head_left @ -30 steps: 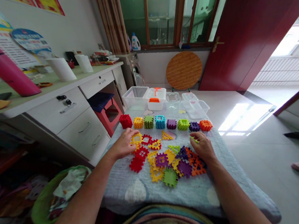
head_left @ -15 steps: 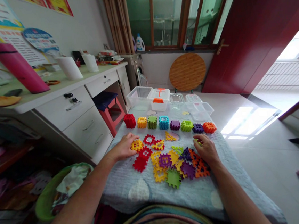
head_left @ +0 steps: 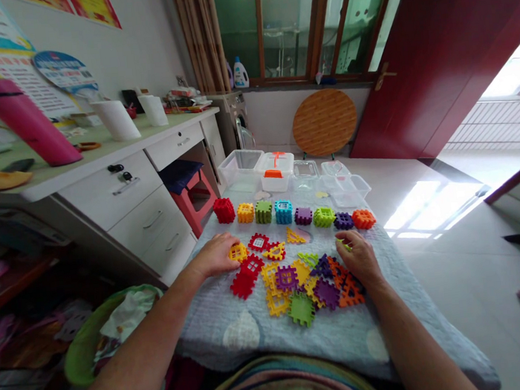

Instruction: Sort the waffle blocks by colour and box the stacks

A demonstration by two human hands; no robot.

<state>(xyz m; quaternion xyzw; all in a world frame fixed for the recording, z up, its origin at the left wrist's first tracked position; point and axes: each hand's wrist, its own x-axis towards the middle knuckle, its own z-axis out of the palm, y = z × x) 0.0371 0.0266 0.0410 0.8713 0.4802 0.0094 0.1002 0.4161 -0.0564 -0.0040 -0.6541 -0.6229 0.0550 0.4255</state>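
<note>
My left hand (head_left: pixel 219 254) is closed around yellow interlocking plastic tiles (head_left: pixel 238 253), low over the table; how many it holds is hidden. Touching or just below them lie red tiles (head_left: pixel 247 275), one with a window cut-out. At the right, my right hand (head_left: pixel 356 253) has its fingers curled on a lime green tile (head_left: pixel 344 245), mostly covered by the fingers. Between the hands spreads a loose pile with a purple window tile (head_left: pixel 286 277), a green square tile (head_left: pixel 301 308), orange tiles (head_left: pixel 350 293) and yellow triangles (head_left: pixel 275 252).
A row of same-colour tile stacks runs across the cloth-covered table (head_left: pixel 240 333), from a red stack (head_left: pixel 224 211) to an orange stack (head_left: pixel 363 219). Behind stand clear plastic boxes (head_left: pixel 242 163) and a lidded box with orange clips (head_left: pixel 277 181). A desk (head_left: pixel 105 199) flanks the left.
The view has shifted slightly. Both hands stay in nearly the same places, with the left still on the yellow tiles and the right still on the lime green one.
</note>
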